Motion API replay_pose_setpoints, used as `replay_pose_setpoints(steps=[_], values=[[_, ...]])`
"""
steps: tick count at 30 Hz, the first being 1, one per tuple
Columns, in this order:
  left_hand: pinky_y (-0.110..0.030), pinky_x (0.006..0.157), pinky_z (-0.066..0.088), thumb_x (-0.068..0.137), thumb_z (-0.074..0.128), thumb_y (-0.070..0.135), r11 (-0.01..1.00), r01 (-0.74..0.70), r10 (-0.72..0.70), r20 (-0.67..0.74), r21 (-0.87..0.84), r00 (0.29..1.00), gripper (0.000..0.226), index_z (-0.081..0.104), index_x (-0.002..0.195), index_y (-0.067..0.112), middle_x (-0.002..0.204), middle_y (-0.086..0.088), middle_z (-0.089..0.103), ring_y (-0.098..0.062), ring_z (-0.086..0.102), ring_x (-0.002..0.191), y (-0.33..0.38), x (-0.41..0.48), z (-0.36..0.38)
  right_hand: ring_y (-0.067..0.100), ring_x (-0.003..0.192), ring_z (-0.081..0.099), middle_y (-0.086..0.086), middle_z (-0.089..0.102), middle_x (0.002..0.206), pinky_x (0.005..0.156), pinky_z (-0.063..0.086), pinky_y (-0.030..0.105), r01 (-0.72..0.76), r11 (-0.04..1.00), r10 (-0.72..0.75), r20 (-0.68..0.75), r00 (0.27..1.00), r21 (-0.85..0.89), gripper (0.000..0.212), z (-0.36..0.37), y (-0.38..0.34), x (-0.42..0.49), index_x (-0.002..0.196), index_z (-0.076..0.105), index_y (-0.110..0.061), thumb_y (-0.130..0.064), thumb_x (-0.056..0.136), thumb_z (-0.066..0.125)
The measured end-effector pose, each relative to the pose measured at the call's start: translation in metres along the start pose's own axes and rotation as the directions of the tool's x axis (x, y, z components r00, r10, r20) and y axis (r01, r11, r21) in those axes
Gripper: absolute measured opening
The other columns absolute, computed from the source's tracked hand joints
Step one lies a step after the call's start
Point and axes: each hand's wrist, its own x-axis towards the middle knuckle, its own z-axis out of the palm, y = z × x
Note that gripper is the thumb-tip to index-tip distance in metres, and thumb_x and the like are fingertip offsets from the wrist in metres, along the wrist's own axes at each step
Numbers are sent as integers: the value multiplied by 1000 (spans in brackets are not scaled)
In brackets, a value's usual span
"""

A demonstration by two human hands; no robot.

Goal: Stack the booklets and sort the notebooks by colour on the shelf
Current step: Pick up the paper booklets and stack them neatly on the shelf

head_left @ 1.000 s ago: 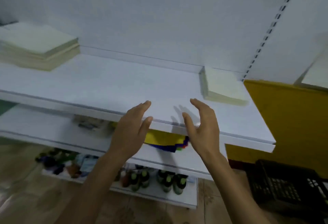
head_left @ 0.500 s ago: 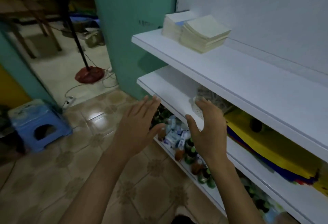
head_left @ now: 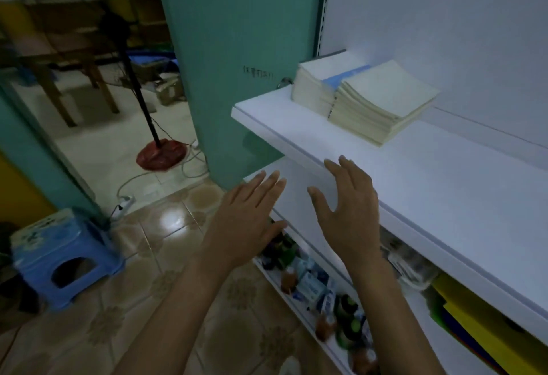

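Observation:
Two cream stacks sit at the left end of the top white shelf (head_left: 430, 173): a nearer stack of booklets (head_left: 382, 101) and a taller stack (head_left: 314, 83) behind it, with a blue cover (head_left: 345, 76) between them. My left hand (head_left: 246, 220) and my right hand (head_left: 347, 199) are raised in front of the shelf edge, fingers straight, holding nothing. My right fingertips reach the top shelf's front edge. Yellow and blue notebooks (head_left: 486, 327) lie on the shelf below at lower right.
Small bottles and packets (head_left: 314, 285) fill the lowest shelf. A teal wall (head_left: 237, 48) borders the shelf's left end. A blue plastic stool (head_left: 62, 259), a fan stand with a red base (head_left: 160, 153) and cables sit on the tiled floor.
The view has swung left, from the shelf's right part to its left end. Both empty hands have risen from the lower shelves to the top shelf's edge.

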Motion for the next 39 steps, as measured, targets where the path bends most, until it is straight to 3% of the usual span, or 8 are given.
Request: replay_pose_setpoints(steps=[5, 12, 16, 20, 26, 29, 34, 39], values=[[-37, 109, 26, 93, 44, 50, 998, -60, 59, -34, -29, 998, 67, 28, 147, 13, 153, -3, 30, -19, 29, 140, -35, 94, 17, 31, 132, 41, 15, 47, 142, 106, 33, 44, -47, 998, 45, -37, 998, -49, 47, 22, 24, 87, 133, 52, -11, -28, 91, 62], [-28, 115, 4, 91, 21, 61, 951, -135, 130, -38, -279, 991, 68, -7, 144, 29, 152, 16, -3, -1, -5, 140, -53, 172, 56, 31, 143, 24, 17, 30, 153, 115, 18, 40, -101, 960, 97, -28, 995, -261, 68, 15, 65, 186, 145, 35, -8, -41, 91, 58], [-24, 112, 11, 93, 34, 54, 915, -226, 208, -89, -334, 974, 71, 14, 150, 18, 156, 4, 18, -9, 13, 144, -52, 213, 61, 32, 146, 12, 18, 15, 158, 117, 15, 46, -175, 893, 230, 85, 970, -415, 102, 8, 81, 233, 150, 17, -7, -72, 78, 48], [-26, 109, 28, 92, 42, 54, 781, -184, 225, -6, -597, 974, 65, 24, 148, 28, 150, 7, 36, -8, 33, 135, -66, 250, 72, 29, 147, 0, 13, -2, 160, 119, 10, 47, -231, 807, 413, 240, 878, -544, 134, 18, 96, 249, 152, -4, -11, -92, 49, 26], [-17, 96, 38, 87, 58, 48, 674, -177, 295, 42, -717, 955, 44, 59, 125, 27, 122, 12, 63, -4, 55, 112, -100, 284, 93, 22, 147, 10, 6, 10, 160, 117, 12, 40, -257, 701, 432, 110, 895, -665, 130, 39, 103, 246, 152, 5, -17, -96, 51, 18], [-19, 90, 45, 85, 57, 56, 574, -138, 293, 46, -807, 955, 42, 62, 118, 30, 111, 16, 67, 0, 59, 102, -102, 286, 95, 20, 146, 15, 4, 15, 159, 117, 15, 39, -307, 656, 465, 49, 884, -689, 120, 42, 97, 245, 152, 10, -18, -92, 60, 29], [-18, 85, 44, 79, 46, 71, 354, -16, 323, 106, -935, 940, 47, 64, 105, 36, 102, 21, 69, 11, 57, 95, -110, 291, 88, 27, 144, 24, 9, 27, 156, 115, 19, 42, -350, 615, 423, -79, 903, -707, 80, 65, 60, 220, 150, 22, -13, -50, 88, 56], [-34, 93, 49, 65, 41, 83, 157, 139, 437, 195, -978, 878, 59, 62, 101, 42, 103, 13, 70, -4, 62, 102, -116, 290, 80, 31, 144, 23, 14, 27, 155, 115, 23, 48, -371, 655, 357, -163, 920, -658, 65, 101, 12, 185, 149, 25, -10, -23, 93, 56]])
